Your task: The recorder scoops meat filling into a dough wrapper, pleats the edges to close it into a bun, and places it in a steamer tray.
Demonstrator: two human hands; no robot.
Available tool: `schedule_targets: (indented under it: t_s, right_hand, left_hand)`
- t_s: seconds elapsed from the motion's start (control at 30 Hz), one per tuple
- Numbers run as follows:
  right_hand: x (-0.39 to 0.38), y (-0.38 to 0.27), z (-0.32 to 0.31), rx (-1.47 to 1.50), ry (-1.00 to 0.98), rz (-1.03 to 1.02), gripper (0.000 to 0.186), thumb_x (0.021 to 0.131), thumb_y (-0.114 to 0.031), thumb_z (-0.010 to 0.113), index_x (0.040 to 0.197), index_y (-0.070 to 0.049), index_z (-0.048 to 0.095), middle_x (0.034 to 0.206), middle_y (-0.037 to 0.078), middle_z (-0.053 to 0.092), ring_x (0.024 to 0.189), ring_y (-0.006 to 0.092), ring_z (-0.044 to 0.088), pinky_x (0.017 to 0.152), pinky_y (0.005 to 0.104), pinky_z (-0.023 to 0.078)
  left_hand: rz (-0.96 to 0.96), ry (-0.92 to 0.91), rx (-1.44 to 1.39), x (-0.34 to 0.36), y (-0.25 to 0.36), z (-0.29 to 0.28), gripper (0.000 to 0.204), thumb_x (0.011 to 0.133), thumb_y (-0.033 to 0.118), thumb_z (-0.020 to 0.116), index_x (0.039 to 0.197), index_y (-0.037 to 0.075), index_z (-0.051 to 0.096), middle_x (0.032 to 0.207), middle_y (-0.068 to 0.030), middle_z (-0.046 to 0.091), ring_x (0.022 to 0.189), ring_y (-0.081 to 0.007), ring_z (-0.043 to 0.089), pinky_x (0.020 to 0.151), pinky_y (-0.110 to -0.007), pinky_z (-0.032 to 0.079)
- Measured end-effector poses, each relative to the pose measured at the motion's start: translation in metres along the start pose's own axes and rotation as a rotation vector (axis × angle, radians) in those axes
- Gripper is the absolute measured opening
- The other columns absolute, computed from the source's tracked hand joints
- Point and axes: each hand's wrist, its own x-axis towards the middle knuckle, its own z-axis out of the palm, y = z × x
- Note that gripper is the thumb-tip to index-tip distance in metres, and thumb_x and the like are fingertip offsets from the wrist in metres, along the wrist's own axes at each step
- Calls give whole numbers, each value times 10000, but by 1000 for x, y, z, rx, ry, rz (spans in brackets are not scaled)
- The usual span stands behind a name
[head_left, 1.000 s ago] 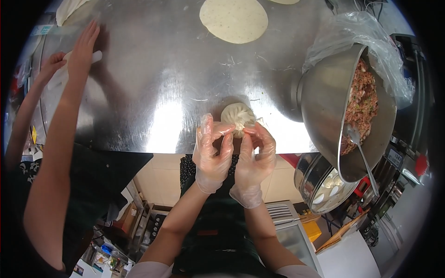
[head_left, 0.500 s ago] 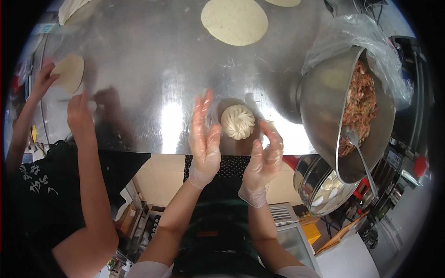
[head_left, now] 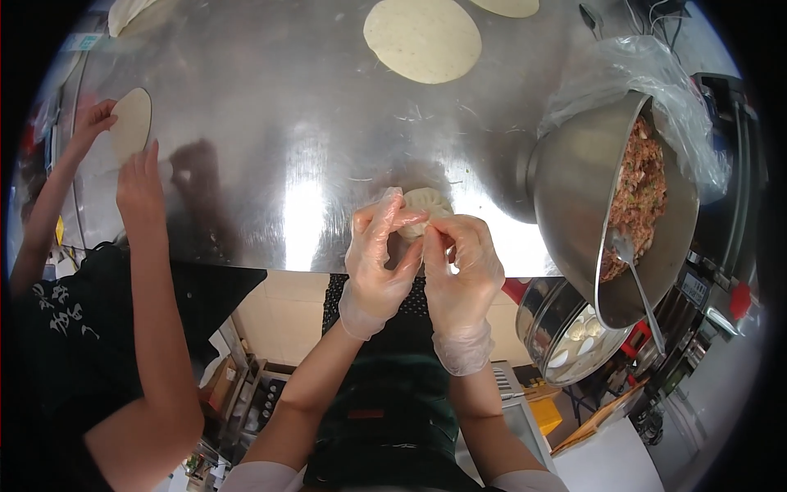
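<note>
Pleats of a bun [head_left: 428,199] are being worked by two gloved hands!
Near the front edge of the steel worktable [head_left: 246,90], the bun is partly hidden by the fingers: the left hand's [head_left: 373,266] forefinger is laid across it, thumb set apart, while the right hand's [head_left: 466,271] thumb and forefinger are drawn close at its near side — whether dough is gripped by either cannot be told. Well beyond the fingertips, a flat dough round [head_left: 422,39] is laid out; right of them, minced filling [head_left: 639,184] and a spoon [head_left: 645,297] are held in a tilted steel bowl [head_left: 570,189].
</note>
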Motion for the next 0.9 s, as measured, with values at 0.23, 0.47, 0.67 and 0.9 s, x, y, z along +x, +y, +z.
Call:
schedule_targets:
  t_s: [0.23,0.47,0.67,0.9]
  right_hand:
    - [2,1,-6,50,-31,40,183,788,29,729,939,-35,647,910,94,655,688,229,657,583,329,522]
    - [2,-3,-8,0,-75,62,187,787,41,721,935,-31,631,911,101,644,669,215,654,581,325,520]
    - [3,-5,-9,88,-52,86,195,783,44,730,934,-27,629,913,93,646,669,181,648,564,298,511]
    - [2,-3,-6,71,-48,92,190,788,58,720,931,-29,631,915,89,645,675,188,645,565,294,507]
  left_hand:
    - [0,-7,-14,4,2,-1,763,733,-95,758,1422,37,459,1052,-65,702,1066,-239,585,916,-347,501]
    - [11,-6,22,3,4,1,778,727,-86,773,1426,47,460,1031,-58,724,1051,-236,593,887,-341,508]
    - [19,-12,41,4,5,0,786,719,-84,779,1425,41,459,1031,-57,725,1045,-244,594,888,-351,502]
    - [31,-4,39,3,4,3,793,718,-91,777,1430,40,455,1046,-70,710,1036,-245,594,881,-348,505]
